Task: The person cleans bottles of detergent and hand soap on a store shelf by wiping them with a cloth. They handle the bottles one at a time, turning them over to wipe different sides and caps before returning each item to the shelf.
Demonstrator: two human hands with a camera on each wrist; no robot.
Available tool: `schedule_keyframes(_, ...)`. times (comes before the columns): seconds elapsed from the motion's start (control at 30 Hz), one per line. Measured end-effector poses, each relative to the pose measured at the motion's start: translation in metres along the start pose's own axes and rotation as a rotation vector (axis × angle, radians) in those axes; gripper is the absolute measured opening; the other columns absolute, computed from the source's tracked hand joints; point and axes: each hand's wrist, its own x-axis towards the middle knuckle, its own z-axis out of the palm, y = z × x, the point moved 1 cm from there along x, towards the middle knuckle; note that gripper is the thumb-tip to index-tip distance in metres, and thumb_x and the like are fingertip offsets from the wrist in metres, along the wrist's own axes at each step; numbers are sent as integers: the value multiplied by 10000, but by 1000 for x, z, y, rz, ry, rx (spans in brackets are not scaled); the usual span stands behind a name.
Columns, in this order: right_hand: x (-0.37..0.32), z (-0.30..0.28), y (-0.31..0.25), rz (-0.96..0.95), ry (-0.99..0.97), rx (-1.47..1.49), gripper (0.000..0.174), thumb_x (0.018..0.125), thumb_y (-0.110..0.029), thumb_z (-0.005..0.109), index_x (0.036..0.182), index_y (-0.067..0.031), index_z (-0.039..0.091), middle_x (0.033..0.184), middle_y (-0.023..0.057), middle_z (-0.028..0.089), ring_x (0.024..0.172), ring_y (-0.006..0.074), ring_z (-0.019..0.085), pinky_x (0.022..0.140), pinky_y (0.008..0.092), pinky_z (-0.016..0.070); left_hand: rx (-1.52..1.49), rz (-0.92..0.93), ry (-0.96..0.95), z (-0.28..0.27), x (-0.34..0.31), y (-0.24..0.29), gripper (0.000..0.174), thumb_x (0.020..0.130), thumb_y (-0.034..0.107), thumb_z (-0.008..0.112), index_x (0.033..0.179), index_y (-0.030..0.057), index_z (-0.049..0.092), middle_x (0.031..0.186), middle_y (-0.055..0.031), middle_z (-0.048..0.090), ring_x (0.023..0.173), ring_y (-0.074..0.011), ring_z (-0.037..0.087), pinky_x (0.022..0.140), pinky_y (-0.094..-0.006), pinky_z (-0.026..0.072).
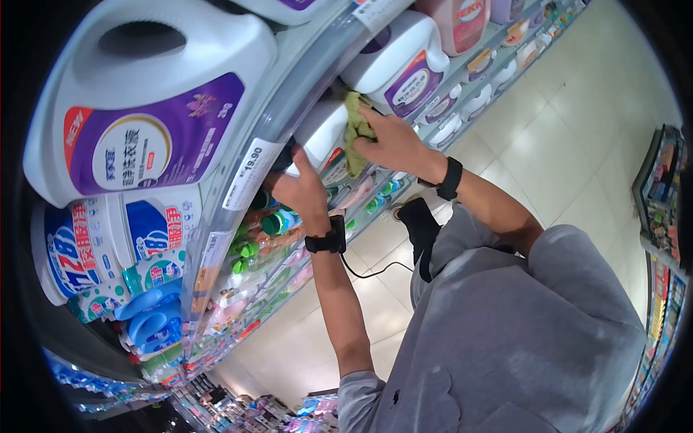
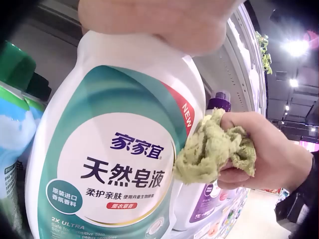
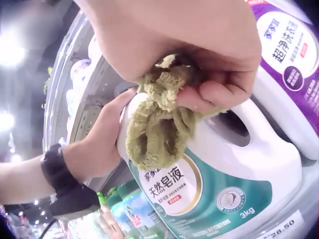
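Observation:
A white bottle with a teal label point(image 1: 317, 132) point(image 2: 107, 132) point(image 3: 239, 169) stands on a shelf among other bottles. My left hand point(image 1: 299, 191) point(image 2: 159, 20) point(image 3: 97, 147) grips it around its top end; the fingertips are partly hidden. A crumpled green cloth point(image 1: 355, 137) point(image 2: 207, 152) point(image 3: 157, 137) is bunched in my right hand point(image 1: 401, 144) point(image 2: 269, 149) point(image 3: 184, 45), pinched between thumb and curled fingers. In the left wrist view the cloth lies against the bottle's side, by the label's red corner.
Purple-labelled bottles point(image 1: 415, 79) point(image 3: 294, 55) stand beside the teal-labelled one. Green-capped bottles point(image 2: 15, 89) are on its other side. A large white jug point(image 1: 144, 94) and a price rail point(image 1: 249, 169) are close in the head view. Tiled floor point(image 1: 570, 137) lies below the shelves.

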Motion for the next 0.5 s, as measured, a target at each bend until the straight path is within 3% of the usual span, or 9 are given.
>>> schedule_keyframes(0.07, -1, 7, -5, -56, -28, -55, 538, 788, -260, 629, 1265, -27, 541, 751, 187, 667, 711, 389, 654, 645, 448, 517, -15, -1, -25, 0, 1, -3, 763, 878, 354, 619, 1430, -68, 304, 1256, -269, 576, 1129, -352, 578, 997, -386, 394)
schedule_keyframes(0.13, -6, 14, -24, -164, -95, -116, 586, 774, -275, 638, 1281, 1, 536, 754, 192, 670, 720, 393, 655, 663, 454, 526, -22, 52, 10, 1, 3, -13, 792, 905, 430, 572, 1431, -83, 277, 1143, -262, 613, 1019, -340, 603, 914, -400, 433)
schedule_keyframes(0.23, -11, 35, -41, -265, -170, -185, 583, 768, -305, 611, 1291, -57, 543, 722, 193, 667, 671, 400, 651, 617, 478, 520, -84, -44, -90, 3, -3, -38, 848, 959, 567, 422, 1411, -129, 249, 798, -202, 605, 699, -300, 552, 658, -427, 447)
schedule_keyframes(0.27, -11, 38, -39, -275, -98, -182, 578, 755, -298, 621, 1272, -48, 557, 705, 196, 661, 660, 401, 648, 616, 486, 518, -78, -25, -92, 3, -1, -46, 857, 965, 580, 400, 1405, -138, 246, 742, -184, 583, 650, -291, 521, 618, -430, 434)
schedule_keyframes(0.4, -12, 23, -17, -155, 18, -155, 577, 776, -269, 639, 1273, 10, 542, 705, 186, 655, 648, 390, 641, 615, 469, 515, -21, -18, -23, 1, 0, -22, 726, 971, 501, 388, 1382, -94, 323, 1015, -298, 607, 888, -416, 583, 809, -455, 442)
schedule_keyframes(0.47, -2, 12, 2, -106, 38, -91, 567, 785, -299, 633, 1261, -5, 539, 697, 190, 654, 651, 394, 644, 604, 475, 513, -99, -42, -30, -5, 0, -7, 634, 960, 429, 399, 1368, -56, 371, 1271, -360, 520, 1136, -505, 518, 978, -465, 375)
schedule_keyframes(0.5, 2, 8, 2, -78, 55, -60, 562, 790, -314, 631, 1255, -12, 538, 693, 192, 654, 652, 396, 646, 599, 478, 512, -89, -39, -15, -6, 0, -8, 636, 960, 429, 400, 1364, -61, 373, 1258, -357, 529, 1123, -507, 523, 967, -470, 382)
